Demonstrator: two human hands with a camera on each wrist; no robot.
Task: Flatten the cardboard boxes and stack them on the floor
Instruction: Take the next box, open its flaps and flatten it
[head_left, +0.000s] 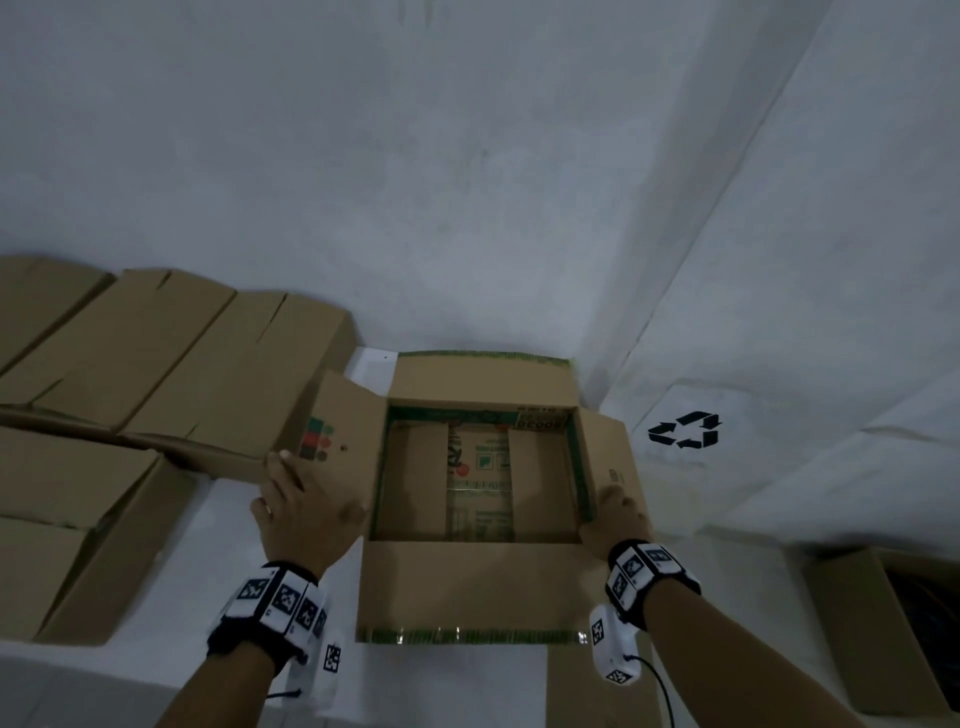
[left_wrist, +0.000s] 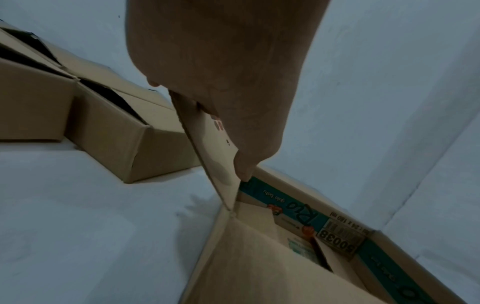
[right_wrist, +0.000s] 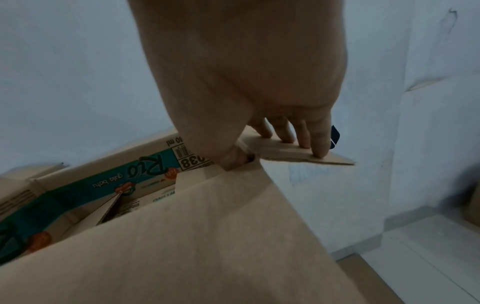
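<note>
Gripping side flaps of open printed carton (head_left: 483, 587), both hands worked at once: left hand (head_left: 304, 512) pinched left flap (head_left: 340, 431), thumb inside; right hand (head_left: 618, 514) held right flap (head_left: 615, 457), fingers on top, thumb under. Carton sat upright on white floor (head_left: 467, 208), closed brown boxes (head_left: 156, 358) just beside left flap.

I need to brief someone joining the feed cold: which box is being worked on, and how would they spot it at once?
Start at the black recycling symbol on the white sheet covering the floor; just left of it stands the open brown cardboard box, flaps spread, the left hand and right hand gripping its side flaps. Unlike the plain brown boxes at left, its inside shows green-and-white printing.
</note>
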